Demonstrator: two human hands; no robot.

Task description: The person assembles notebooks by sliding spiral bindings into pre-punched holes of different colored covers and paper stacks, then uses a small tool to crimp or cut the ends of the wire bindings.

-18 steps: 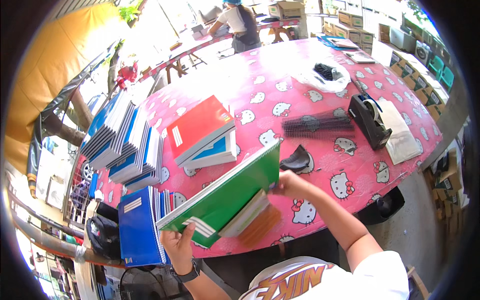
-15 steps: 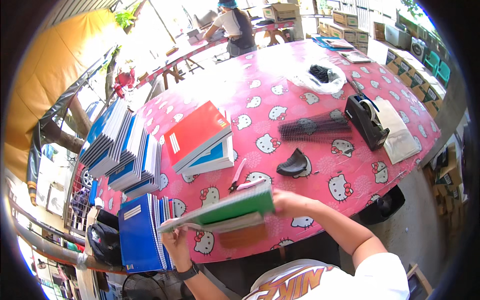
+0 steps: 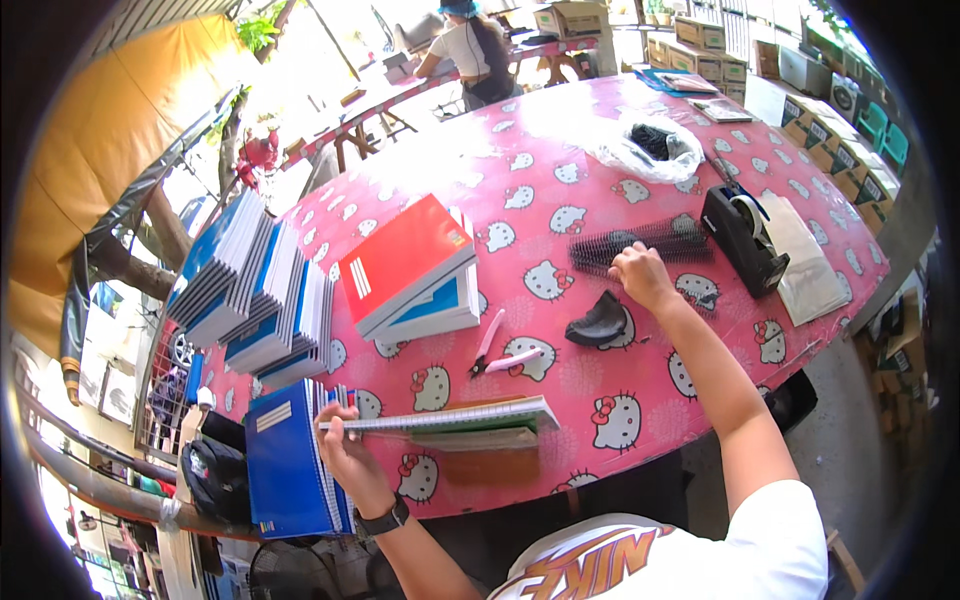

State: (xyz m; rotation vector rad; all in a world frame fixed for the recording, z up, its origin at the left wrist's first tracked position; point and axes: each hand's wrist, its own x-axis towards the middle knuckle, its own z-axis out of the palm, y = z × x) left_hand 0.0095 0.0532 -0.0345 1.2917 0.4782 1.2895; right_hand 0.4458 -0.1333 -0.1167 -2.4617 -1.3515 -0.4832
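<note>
My left hand [image 3: 352, 458] grips the left end of a green-covered notebook [image 3: 450, 418], held on edge so that its white, hole-lined side faces up. Under the notebook, a brown block [image 3: 492, 466] rests on the table's near edge. My right hand [image 3: 640, 272] reaches across to a pile of black plastic binding coils [image 3: 682, 240]; its fingers are pinched at the pile's near edge, on a coil as far as shows. Pink-handled pliers [image 3: 497, 358] and a curved black piece [image 3: 598, 322] lie between the hands.
Blue spiral notebooks [image 3: 290, 465] lie at the left, behind them stacks of unbound books [image 3: 270, 290]. Red and blue books [image 3: 410, 265] sit mid-table. A tape dispenser [image 3: 742, 240] and a plastic bag [image 3: 660, 150] stand right. Another person [image 3: 470, 55] works at a far table.
My right hand has left the notebook and moved up and right to the coils. The notebook has tilted, turning its green cover down and its holed edge up, still in my left hand.
</note>
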